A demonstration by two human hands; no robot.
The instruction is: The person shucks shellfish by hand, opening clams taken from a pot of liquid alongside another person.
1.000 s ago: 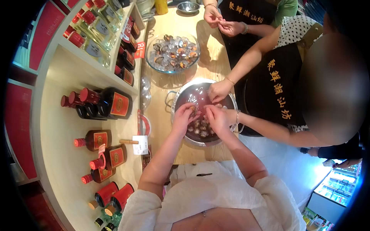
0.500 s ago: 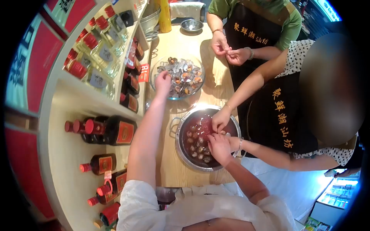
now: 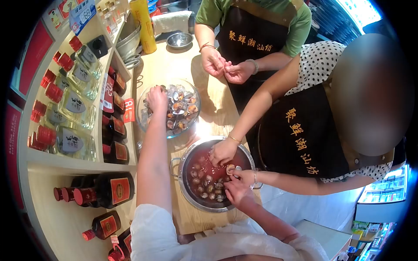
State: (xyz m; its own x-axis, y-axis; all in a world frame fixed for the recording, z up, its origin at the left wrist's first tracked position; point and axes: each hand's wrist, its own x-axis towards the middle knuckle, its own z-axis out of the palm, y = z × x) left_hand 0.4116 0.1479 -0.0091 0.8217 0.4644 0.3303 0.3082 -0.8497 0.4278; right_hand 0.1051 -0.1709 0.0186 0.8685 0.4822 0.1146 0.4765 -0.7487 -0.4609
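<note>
My left hand (image 3: 157,100) is over the left side of a glass bowl (image 3: 191,127); its fingers are closed near a dark shell by the fingertips. Opened clams (image 3: 178,106) with orange flesh lie on ice in that bowl. My right hand (image 3: 240,192) is at the right rim of a steel pot (image 3: 182,191), fingers curled in over the reddish water; what they hold is hidden. Several closed clams (image 3: 210,189) sit in the water. Beside my right hand, a co-worker's hand (image 3: 245,177) holds an opened clam (image 3: 230,169); that person's other hand (image 3: 223,151) dips into the pot.
A second co-worker's hands (image 3: 224,68) meet beyond the table (image 3: 191,224). A small steel bowl (image 3: 180,40) and a yellow tube (image 3: 143,26) stand at the far end. Shelves of bottles (image 3: 69,106) line the left side, close to my left arm.
The camera view has shifted, so the scene sits further left. My left hand has stayed over the glass bowl. The co-worker's hands have moved apart, and an opened clam now shows in one.
</note>
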